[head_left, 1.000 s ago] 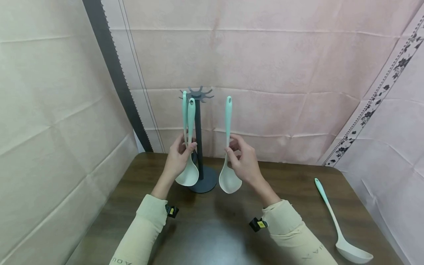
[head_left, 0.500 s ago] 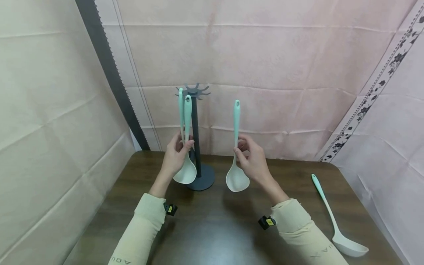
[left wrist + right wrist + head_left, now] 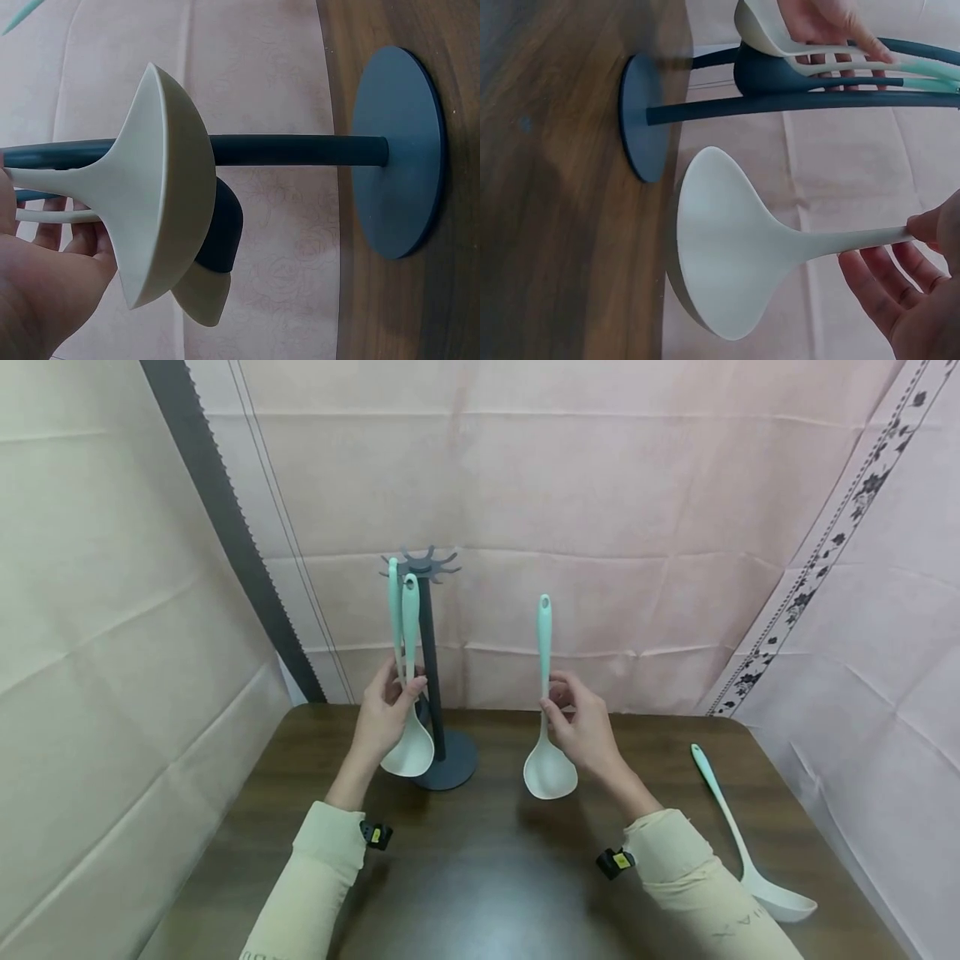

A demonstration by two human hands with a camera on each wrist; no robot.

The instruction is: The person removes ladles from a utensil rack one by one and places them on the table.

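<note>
My right hand (image 3: 588, 727) pinches the slim neck of a white ladle (image 3: 550, 772) with a mint handle, held upright above the table, apart from the rack. Beside it, a dark blue-grey utensil rack (image 3: 431, 668) carries hooks around its top. At its left side my left hand (image 3: 381, 718) grips the handles of a front white ladle (image 3: 409, 753) and at least one utensil behind it, their mint ends up by the hooks. In the left wrist view a dark blue utensil (image 3: 228, 232) and another white one (image 3: 204, 296) show partly behind that ladle's bowl.
Another white ladle (image 3: 780, 897) with a mint handle lies on the brown wooden table (image 3: 480, 860) at the right, partly behind the right sleeve. The rack's round base (image 3: 453, 764) stands near the back edge. Pale cloth (image 3: 570, 485) hangs behind and at both sides.
My right hand has carried its ladle to the right, farther from the rack. My left hand stays gripping at the rack. The whole view has shifted a little.
</note>
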